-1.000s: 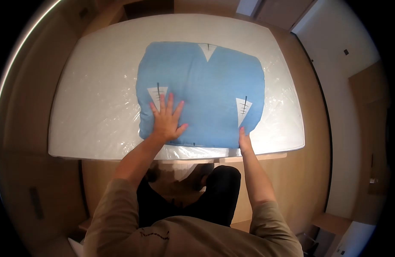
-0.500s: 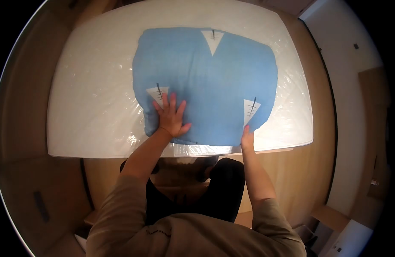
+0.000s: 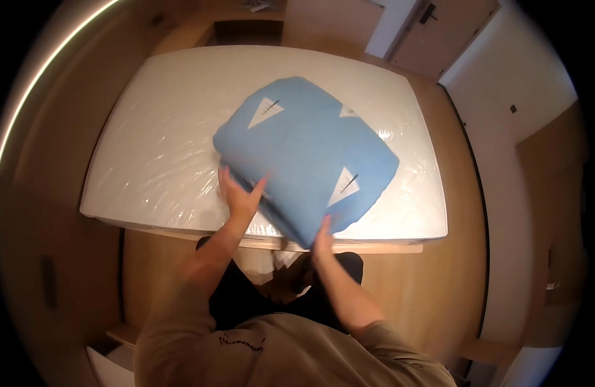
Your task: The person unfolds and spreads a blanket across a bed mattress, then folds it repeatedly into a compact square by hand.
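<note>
A folded blue quilt [image 3: 304, 145] printed with white triangles and dark twig marks lies at an angle on a plastic-wrapped mattress [image 3: 152, 155]. Its near corner reaches the mattress's front edge, and a thick, darker side shows along the near-left. My left hand [image 3: 241, 198] is at that near-left side with thumb and fingers spread; the fingertips are slightly blurred. At the near corner, my right hand [image 3: 323, 244] grips the quilt, thumb on top and the other fingers hidden beneath it.
Beneath the mattress, a wooden bed base [image 3: 375, 248] shows along the front. My legs are close against it. A wooden cabinet [image 3: 330, 26] stands beyond the far side, with a door [image 3: 443, 32] at the far right. Wood flooring [image 3: 401, 290] runs alongside.
The quilt has turned on the mattress, its near corner coming toward me. My left hand has left its top for the near-left side. The view has tilted up, showing the door.
</note>
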`<state>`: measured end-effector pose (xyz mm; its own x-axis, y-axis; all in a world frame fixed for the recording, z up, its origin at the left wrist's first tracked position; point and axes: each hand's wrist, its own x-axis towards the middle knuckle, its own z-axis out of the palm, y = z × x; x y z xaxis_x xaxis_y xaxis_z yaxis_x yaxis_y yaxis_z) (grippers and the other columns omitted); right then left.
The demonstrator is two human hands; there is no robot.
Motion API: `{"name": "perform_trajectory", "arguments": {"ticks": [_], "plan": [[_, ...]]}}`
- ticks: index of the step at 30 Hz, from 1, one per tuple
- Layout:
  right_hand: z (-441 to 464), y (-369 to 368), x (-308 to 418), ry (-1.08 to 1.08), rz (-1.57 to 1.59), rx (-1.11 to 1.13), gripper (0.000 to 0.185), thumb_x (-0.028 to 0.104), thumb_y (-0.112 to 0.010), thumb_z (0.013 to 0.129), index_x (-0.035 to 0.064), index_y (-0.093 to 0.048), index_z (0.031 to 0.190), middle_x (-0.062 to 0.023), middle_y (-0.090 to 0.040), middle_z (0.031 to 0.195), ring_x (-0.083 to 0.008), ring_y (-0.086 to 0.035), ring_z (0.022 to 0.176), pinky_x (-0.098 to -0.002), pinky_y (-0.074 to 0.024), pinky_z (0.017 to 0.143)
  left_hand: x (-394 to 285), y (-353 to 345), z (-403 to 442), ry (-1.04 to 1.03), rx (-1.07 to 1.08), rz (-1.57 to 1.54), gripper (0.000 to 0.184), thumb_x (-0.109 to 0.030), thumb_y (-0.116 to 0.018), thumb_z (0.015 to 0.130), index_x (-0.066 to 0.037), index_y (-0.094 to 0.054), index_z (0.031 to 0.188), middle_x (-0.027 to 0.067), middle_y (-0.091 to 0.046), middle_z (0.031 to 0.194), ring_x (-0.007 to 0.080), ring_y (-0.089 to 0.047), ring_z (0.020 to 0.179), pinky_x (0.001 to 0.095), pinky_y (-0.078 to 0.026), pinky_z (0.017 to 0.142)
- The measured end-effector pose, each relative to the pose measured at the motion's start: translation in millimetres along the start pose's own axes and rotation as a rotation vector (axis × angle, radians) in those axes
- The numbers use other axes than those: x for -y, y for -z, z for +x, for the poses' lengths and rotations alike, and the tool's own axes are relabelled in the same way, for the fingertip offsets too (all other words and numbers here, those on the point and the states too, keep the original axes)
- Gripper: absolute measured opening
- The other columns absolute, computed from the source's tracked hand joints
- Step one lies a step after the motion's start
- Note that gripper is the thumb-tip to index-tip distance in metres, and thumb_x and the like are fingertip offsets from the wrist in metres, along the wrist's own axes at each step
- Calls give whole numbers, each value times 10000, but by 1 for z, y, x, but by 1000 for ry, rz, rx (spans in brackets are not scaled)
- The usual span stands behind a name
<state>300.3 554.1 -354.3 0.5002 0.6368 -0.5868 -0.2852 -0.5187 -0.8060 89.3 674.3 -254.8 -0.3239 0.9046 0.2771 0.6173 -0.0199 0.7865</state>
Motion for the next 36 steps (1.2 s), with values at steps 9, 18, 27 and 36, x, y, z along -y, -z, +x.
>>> {"name": "perform_trajectory", "arguments": {"ticks": [9, 18, 27, 36], "plan": [[-98, -18, 122, -386, -11, 291, 824, 851, -309, 775, 92, -496, 1036, -16, -388, 668, -142, -320, 466, -287, -271, 433, -74, -12, -73, 813, 507, -919, 744, -446, -666, 837, 36, -382, 1328, 186, -454, 1325, 288, -442, 1228, 420, -392, 984], [-121, 10, 119, -376, -190, 403, 900, 886, -348, 722, 90, -482, 1121, -41, -445, 821, -189, -430, 627, -349, -403, 550, -114, 18, -104, 597, 492, -884, 782, -392, -772, 749, 108, -443, 1251, 203, -581, 1172, 272, -594, 1026, 342, -477, 879], [-117, 26, 88, -340, -100, 566, 739, 747, -564, 755, 108, -489, 1119, -44, -530, 885, -157, -495, 652, -307, -443, 599, -88, 21, -97, 604, 478, -750, 824, -433, -776, 737, 135, -437, 1227, 237, -569, 1161, 262, -591, 1008, 323, -476, 855], [-85, 81, 32, -219, -205, 845, 486, 530, -514, 926, 168, -482, 1248, -11, -574, 977, -129, -563, 808, -320, -463, 728, -19, -2, -113, 523, 393, -630, 806, -514, -735, 756, 90, -449, 1207, 200, -536, 1159, 241, -511, 1072, 329, -418, 911]]}}
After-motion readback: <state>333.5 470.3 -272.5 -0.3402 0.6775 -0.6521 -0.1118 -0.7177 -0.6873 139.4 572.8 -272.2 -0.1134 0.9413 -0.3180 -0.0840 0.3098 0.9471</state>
